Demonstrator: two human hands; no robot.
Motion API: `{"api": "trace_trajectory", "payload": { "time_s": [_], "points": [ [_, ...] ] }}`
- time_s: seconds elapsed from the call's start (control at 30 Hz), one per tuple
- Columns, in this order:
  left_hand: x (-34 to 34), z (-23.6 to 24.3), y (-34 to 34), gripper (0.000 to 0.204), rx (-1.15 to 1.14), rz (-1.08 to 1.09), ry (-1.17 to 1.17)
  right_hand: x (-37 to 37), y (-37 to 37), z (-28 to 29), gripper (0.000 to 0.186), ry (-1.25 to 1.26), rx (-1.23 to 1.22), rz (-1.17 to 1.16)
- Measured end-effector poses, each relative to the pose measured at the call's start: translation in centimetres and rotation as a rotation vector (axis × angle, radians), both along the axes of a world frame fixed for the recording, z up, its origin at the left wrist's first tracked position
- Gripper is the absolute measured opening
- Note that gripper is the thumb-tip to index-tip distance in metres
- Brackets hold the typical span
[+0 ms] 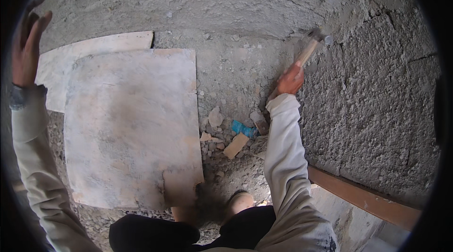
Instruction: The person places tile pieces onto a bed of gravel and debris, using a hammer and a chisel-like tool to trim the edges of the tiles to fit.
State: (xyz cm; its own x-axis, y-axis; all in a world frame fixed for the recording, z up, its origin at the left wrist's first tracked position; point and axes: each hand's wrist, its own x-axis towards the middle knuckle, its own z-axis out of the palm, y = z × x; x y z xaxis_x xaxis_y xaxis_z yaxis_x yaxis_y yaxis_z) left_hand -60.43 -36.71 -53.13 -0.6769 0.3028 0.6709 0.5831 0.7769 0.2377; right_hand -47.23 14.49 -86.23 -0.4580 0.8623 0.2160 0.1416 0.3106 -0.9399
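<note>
At the far left my left hand (pixel 28 49) is raised at the edge of the view with its fingers apart and nothing visible in it, beside two dusty pale boards (pixel 127 129) that lie overlapping. At the upper right my right hand (pixel 291 80) grips the wooden handle of a hammer (pixel 306 51). The hammer's metal head is up at the rough grey wall (pixel 363 91), near the corner where its surfaces meet; whether it touches cannot be told.
Below my right forearm's line lie rubble (pixel 215 116), a crumpled blue scrap (pixel 243 129) and a tan piece (pixel 236 146). A reddish-brown beam (pixel 363 197) runs along the wall's foot at lower right. My feet (pixel 238 202) stand at the bottom, by the larger board.
</note>
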Motion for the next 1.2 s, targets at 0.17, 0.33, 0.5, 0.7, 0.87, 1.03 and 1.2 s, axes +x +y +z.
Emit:
{"api": "trace_trajectory", "payload": {
  "time_s": [0.17,0.33,0.5,0.7,0.87,1.03,1.2],
  "points": [
    [3.3,-0.6,11.6,0.033,0.136,-0.357,-0.376,-1.6,0.1,0.0,0.056,-0.229,0.247,-0.101],
    [5.5,-4.0,17.2,0.031,0.213,-0.527,-0.72,2.7,-1.0,-1.0,0.055,-0.353,-0.097,0.011],
    [10.5,-5.0,18.7,0.032,0.189,-0.545,-0.922,3.0,-1.3,5.7,0.034,0.107,-0.294,0.206],
    [19.4,-2.3,17.4,0.036,-0.101,-0.676,-1.126,3.1,-2.6,9.4,0.034,-0.145,0.258,-0.032],
    [22.3,-0.7,15.9,0.035,-0.279,-0.751,-1.125,3.0,-2.0,7.9,0.039,-0.31,0.266,-0.036],
    [23.6,-1.9,14.9,0.028,-0.244,-0.767,-1.196,3.8,-2.1,9.5,0.038,-0.482,0.286,0.116],
    [23.1,-3.9,13.8,0.027,-0.292,-0.662,-1.066,3.3,-2.7,9.7,0.037,-0.184,0.362,-0.057]
  ]
}}
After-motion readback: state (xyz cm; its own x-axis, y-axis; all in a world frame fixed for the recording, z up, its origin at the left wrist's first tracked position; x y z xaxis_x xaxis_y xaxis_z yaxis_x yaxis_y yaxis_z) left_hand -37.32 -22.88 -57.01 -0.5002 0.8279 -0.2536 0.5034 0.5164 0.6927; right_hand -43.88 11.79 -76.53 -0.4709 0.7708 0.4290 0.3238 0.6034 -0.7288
